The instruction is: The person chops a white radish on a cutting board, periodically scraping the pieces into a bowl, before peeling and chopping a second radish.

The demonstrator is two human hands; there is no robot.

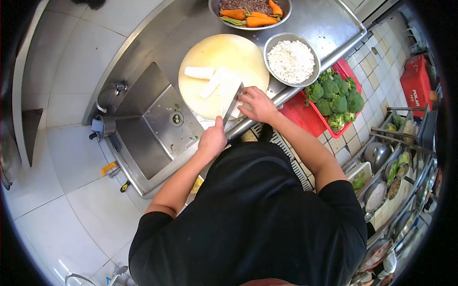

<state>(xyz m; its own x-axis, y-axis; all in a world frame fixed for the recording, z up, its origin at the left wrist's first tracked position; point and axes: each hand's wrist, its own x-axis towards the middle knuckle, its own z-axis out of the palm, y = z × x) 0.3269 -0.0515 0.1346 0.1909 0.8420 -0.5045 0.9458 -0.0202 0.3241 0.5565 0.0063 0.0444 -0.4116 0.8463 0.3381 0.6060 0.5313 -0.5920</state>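
Item: round cutting board point(214, 50), by which we place everything. Item: two white lengths point(199, 72), on the board left of its middle; the farther lies crosswise, the other slants beside it. Item: knife point(233, 105), over the board's near right part, its long axis running away from the body with a slight lean rightward; we note its blade stands between those lengths and the right hand. Item: left hand point(213, 139), at the board's near edge, wrapped around the knife's handle (mostly hidden by the grip). Item: right hand point(257, 105), at the board's right edge, fingers bent and narrow beside the blade; it is the hand nearer a white piece point(236, 111) there, though we cannot tell whether it grips that. Item: bowl of white bits point(292, 62), right of the board.
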